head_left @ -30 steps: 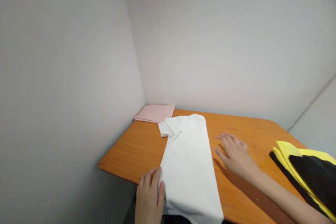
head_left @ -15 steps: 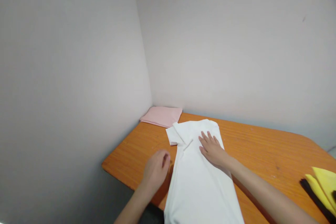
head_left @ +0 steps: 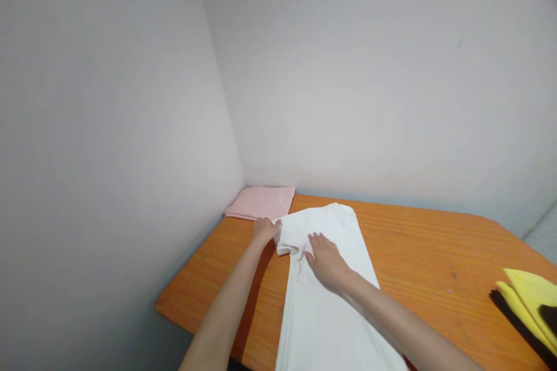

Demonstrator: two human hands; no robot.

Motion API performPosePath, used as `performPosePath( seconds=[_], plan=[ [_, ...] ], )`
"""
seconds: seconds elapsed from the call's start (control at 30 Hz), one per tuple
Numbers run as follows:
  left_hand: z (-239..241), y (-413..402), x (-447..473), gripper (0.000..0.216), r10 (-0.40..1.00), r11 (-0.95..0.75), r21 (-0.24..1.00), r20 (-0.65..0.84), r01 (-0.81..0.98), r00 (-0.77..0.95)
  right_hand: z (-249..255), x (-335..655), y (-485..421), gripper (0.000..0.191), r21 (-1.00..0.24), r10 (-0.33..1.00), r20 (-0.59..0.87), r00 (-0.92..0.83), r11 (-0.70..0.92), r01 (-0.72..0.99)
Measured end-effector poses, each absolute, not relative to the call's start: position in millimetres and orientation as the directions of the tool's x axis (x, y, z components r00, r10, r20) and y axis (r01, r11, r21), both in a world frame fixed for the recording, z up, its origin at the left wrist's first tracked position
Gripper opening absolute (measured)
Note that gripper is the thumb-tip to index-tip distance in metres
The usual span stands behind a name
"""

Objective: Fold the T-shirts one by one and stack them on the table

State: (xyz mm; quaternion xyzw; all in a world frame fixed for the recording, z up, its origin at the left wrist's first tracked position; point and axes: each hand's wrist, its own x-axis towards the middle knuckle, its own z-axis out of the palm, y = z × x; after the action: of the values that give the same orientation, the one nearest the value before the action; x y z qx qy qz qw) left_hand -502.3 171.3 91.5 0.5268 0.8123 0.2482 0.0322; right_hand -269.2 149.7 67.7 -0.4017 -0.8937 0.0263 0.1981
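From the camera on my head I look down at an orange wooden counter (head_left: pixel 418 255) pushed into a corner where 2 plain grey walls (head_left: pixel 108 127) meet.

A white shirt (head_left: pixel 331 301) lies on the counter in front of me. It is folded into 1 long strip that runs from the near edge up toward the corner. At its far end a short sleeve (head_left: pixel 287 240) sticks out to the left.

My left hand (head_left: pixel 264 228) is stretched far out and sits right at the edge of that sleeve. Its fingers curl down onto the cloth there. I think they pinch the sleeve edge, but the hand is small in the picture and I cannot tell for sure how tight they are.

My right hand (head_left: pixel 327 259) lies flat on top of the shirt, just beside the sleeve. Its fingers are spread open and point to the far left. They press on the cloth and hold nothing.

A folded pink cloth (head_left: pixel 261 203) sits in the far corner, just behind my left hand and close to the sleeve.

At the right edge of the picture lies a pile of yellow and black cloth (head_left: pixel 528 301), well apart from the shirt.
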Motion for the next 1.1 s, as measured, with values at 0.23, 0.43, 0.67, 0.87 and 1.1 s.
performPosePath(
  seconds=[0.23,0.43,0.67,0.87,1.1],
  plan=[
    [124,195,-505,0.033,0.93,0.206,0.532,0.155,0.821,-0.334,45,-269,144,0.08,-0.001,0.769,0.298,-0.566,0.593,0.805],
    [169,226,-446,0.029,0.98,-0.007,0.586,0.165,0.81,-0.111,61,-271,117,0.079,-0.047,0.753,0.285,-0.593,0.629,0.776],
    [138,202,-374,0.036,0.935,-0.339,0.474,0.266,0.812,0.235,72,-223,35,0.08,-0.265,0.676,0.145,-0.723,0.73,0.63],
    [78,157,-369,0.059,0.893,-0.424,0.257,0.28,0.869,0.353,70,-179,12,0.08,-0.284,0.604,0.016,-0.797,0.767,0.576],
    [93,153,-362,0.055,0.893,-0.413,0.202,0.282,0.888,0.351,58,-154,15,0.067,-0.197,0.607,0.212,-0.766,0.794,0.575]
  ],
)
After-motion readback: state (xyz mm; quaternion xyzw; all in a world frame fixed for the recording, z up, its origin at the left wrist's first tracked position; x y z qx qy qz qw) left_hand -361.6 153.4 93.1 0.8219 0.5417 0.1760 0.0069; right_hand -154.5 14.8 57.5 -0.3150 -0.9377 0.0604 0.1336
